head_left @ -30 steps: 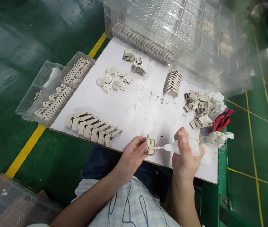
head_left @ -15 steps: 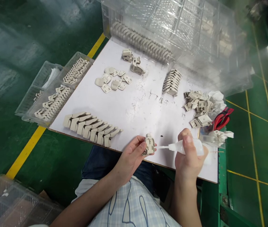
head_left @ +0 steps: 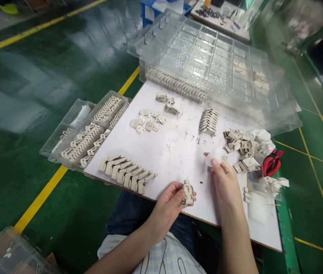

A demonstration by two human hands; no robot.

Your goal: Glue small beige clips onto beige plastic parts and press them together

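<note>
My left hand (head_left: 168, 203) pinches a small beige plastic part shaped like a seat back (head_left: 188, 193) at the table's front edge. Its hollow side, with slots, faces up. To the right, my right hand (head_left: 227, 177) is wrapped round a white squeeze bottle (head_left: 213, 156), held over the white table top (head_left: 178, 163). The bottle's base faces me, and its thin nozzle is hidden. Left of my hands lies a slanted row of beige seat-shaped parts (head_left: 127, 173). A tiny dark piece (head_left: 201, 182) lies between my hands.
A loose pile of beige parts (head_left: 243, 144) and red-handled pliers (head_left: 272, 163) lie at the right. A stacked row (head_left: 208, 121) and scattered flat pieces (head_left: 147, 121) sit farther back. Large clear compartment trays (head_left: 207, 49) stand behind; filled trays (head_left: 84, 133) adjoin the left edge.
My right hand has moved the squeeze bottle away from the beige part and tipped it, so its nozzle no longer shows. My left hand keeps its hold. The view has tilted up.
</note>
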